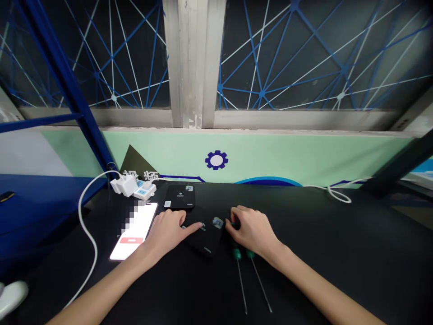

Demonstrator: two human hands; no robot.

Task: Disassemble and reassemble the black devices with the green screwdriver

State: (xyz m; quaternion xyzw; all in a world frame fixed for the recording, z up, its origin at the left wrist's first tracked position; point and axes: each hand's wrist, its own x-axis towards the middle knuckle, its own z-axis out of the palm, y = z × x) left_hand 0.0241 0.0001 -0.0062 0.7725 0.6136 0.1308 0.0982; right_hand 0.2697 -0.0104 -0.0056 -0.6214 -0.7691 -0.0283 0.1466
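Note:
A dark, flat box with a HDMI label point(207, 241), like a TV set-top box, lies slightly turned in the middle of the black table. My left hand point(171, 228) grips its left side, thumb stretched over the top and fingers curled at the edge. To the right, my right hand point(252, 228) is closed over the handle ends of two screwdrivers point(237, 253) with green on their handles. Their metal shafts point toward me on the table. The palm hides most of both handles. A second black box point(180, 197) lies flat behind the first.
A lit phone point(135, 230) lies left of my left hand. Behind it is a white power strip with a charger point(126, 185), its white cable point(88, 228) looping down the left side. Another white cable point(338, 195) lies at the back right. A green wall point(270, 155) borders the table.

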